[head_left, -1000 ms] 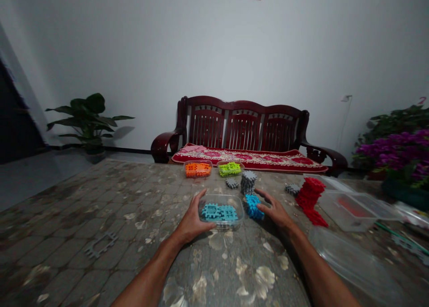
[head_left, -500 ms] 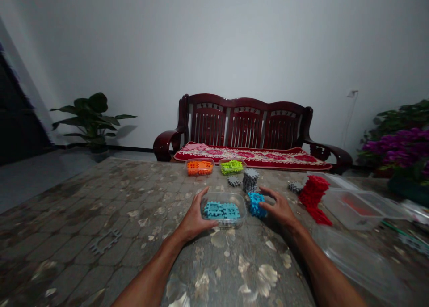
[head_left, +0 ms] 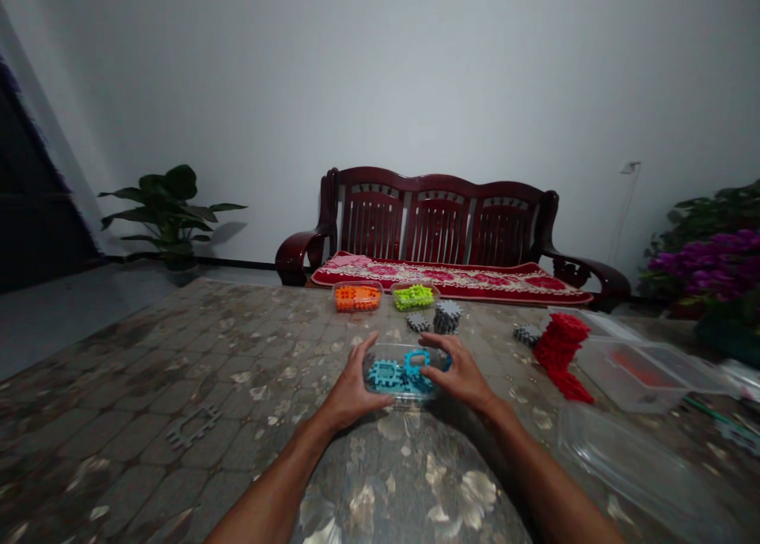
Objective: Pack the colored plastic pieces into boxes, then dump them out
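My left hand (head_left: 350,386) is wrapped round the left end of a clear plastic container (head_left: 409,346). Flat teal interlocking tiles (head_left: 385,374) with toothed edges lie inside it. Between the thumb and fingers of my right hand (head_left: 461,374) are brighter blue interlocking tiles (head_left: 416,361), held over the container's right half. The fingers partly cover these tiles, so how many there are I cannot tell. Behind the container stands a stack of grey interlocking tiles (head_left: 447,317), with a lower grey pile (head_left: 418,322) beside it.
Farther back are containers of orange tiles (head_left: 357,297) and lime-green tiles (head_left: 414,295). To the right stand a leaning red tile stack (head_left: 561,346), a translucent box (head_left: 629,382) and a clear lid (head_left: 629,457). A grey tile frame (head_left: 193,425) lies at left.
My right hand has closed on the blue tiles and carried them left from the table to over the container. My left hand stays on the container. The view has shifted slightly.
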`<state>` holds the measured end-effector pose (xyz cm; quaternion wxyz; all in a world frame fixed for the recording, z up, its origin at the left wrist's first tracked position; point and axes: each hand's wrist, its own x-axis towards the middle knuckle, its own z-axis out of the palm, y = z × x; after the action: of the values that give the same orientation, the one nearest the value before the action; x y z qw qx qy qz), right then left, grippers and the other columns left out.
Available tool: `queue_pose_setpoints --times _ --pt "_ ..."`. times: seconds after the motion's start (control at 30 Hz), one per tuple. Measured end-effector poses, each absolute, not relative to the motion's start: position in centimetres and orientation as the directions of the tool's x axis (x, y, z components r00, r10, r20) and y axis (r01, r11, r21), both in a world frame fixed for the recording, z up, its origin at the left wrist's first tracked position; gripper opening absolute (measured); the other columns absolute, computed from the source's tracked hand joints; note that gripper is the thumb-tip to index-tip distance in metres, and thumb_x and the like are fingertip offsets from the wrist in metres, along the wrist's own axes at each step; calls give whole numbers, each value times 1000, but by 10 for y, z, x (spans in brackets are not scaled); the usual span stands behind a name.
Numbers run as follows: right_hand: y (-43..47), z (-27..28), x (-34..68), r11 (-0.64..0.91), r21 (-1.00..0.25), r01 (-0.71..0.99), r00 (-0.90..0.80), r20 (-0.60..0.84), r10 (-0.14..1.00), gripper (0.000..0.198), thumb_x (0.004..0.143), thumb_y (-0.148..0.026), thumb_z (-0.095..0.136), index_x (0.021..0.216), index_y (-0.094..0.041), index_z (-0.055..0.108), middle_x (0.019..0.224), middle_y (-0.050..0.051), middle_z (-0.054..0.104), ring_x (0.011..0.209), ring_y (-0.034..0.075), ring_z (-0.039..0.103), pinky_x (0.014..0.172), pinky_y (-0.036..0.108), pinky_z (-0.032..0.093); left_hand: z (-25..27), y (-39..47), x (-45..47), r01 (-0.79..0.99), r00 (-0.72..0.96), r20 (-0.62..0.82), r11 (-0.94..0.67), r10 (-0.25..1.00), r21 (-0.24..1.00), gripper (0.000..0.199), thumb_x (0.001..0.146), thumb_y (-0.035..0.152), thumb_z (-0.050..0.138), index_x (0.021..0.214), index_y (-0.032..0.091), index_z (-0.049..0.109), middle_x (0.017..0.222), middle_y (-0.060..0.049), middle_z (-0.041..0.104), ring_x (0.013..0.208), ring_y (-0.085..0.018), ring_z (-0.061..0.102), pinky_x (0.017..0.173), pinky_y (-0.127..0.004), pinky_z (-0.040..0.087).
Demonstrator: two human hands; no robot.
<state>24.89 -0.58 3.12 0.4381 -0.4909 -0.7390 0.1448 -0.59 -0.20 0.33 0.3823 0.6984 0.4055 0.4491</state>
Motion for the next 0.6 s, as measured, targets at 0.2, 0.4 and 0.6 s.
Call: queue_pose_setpoints --times 0.2,0.4,0.6 --pt "2 26 276 369 -652 663 41 523 851 37 76 -31 65 112 -26 75 114 8 73 113 30 63 106 50 45 1 0 -6 204 281 290 -353 915 913 111 56 13 85 153 26 33 154 -13 38 139 -35 45 118 -51 35" --pt "8 15 314 219 -744 631 133 382 915 39 72 -33 67 109 -25 76 117 8 75 115 33 64 107 54 45 1 -1 -6 197 275 284 -343 918 918 111 56 11 84 153 26 33 155 -13 39 139 -35 45 118 -52 35" --pt "10 3 328 248 -731 636 43 354 934 49 65 -38 79 113 -27 76 118 8 75 115 37 64 107 59 43 1 0 -7 199 286 281 -344 916 918 110 56 13 84 153 27 33 155 -13 38 137 -34 48 117 -52 38"
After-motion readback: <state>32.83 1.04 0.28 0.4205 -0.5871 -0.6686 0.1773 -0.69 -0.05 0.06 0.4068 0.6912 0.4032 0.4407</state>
